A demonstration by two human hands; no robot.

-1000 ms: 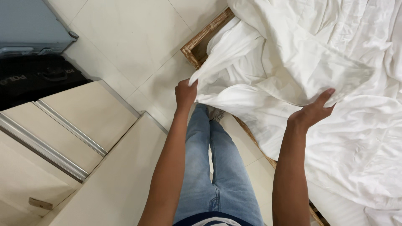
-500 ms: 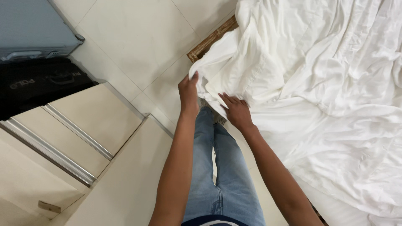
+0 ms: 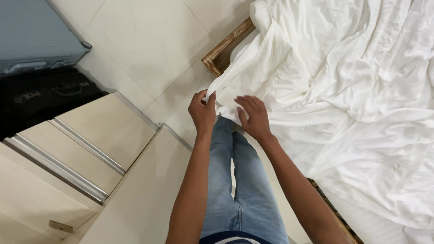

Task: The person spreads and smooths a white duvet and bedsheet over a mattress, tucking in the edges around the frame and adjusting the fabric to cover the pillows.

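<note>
The left hand (image 3: 202, 110) is pinching a corner of the white bed sheet (image 3: 343, 86) between thumb and fingers, fully closed on the fabric. The right hand (image 3: 253, 116) is lying just beside it, fingers narrow and curled onto the sheet's edge. The sheet is spreading away from both hands, rumpled, over the wooden-framed bed (image 3: 224, 46).

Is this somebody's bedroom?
Probably a bedroom, perhaps in a hotel. A rumpled white sheet covers a bed with a wooden frame, and two suitcases, one grey and one black, lie on the tiled floor.
</note>
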